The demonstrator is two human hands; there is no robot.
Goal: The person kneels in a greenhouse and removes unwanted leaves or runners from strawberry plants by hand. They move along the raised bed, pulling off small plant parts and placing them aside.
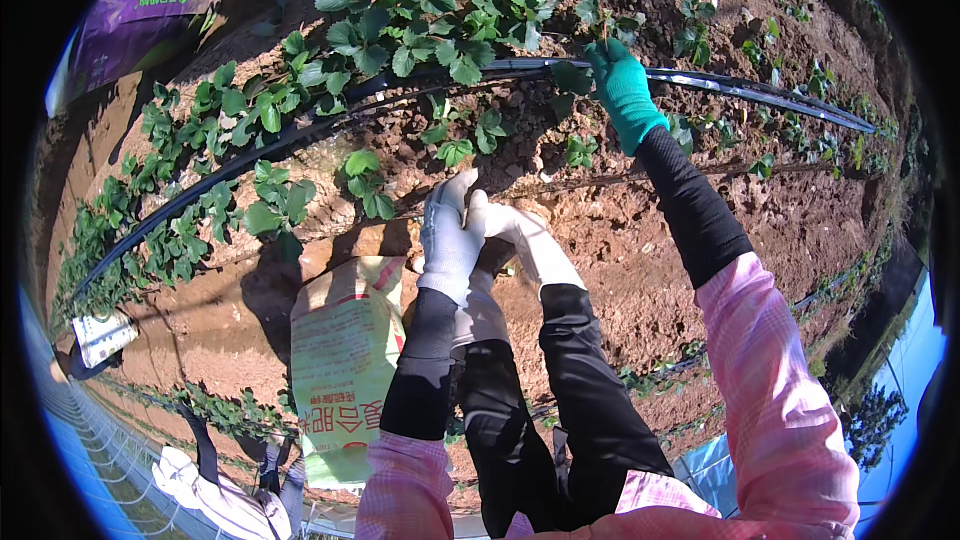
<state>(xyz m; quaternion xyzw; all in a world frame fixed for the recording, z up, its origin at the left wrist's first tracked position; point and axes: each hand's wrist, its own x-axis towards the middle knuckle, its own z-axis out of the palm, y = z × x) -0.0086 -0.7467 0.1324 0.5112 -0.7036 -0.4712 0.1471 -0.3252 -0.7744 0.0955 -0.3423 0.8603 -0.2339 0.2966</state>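
Observation:
My right hand (624, 94), in a green knit glove, reaches out over the raised soil bed beside the black drip tape (750, 86). Its fingertips are closed at the stem of a small leafy plant (611, 19). In a white glove, my left hand (454, 232) is near my knees at the bed's edge, thumb and fingers a little apart, nothing seen between them. Strawberry plants (420, 26) with broad green leaves grow along both sides of the tape. Closer to my left hand stand small plants (364, 184) in the reddish soil.
A pale green printed fertilizer sack (345, 367) lies in the furrow left of my legs. A purple sack (135, 30) is at the upper left, a white sack (105, 336) at the far left. Another person (225, 499) is at the lower left, near another plant row.

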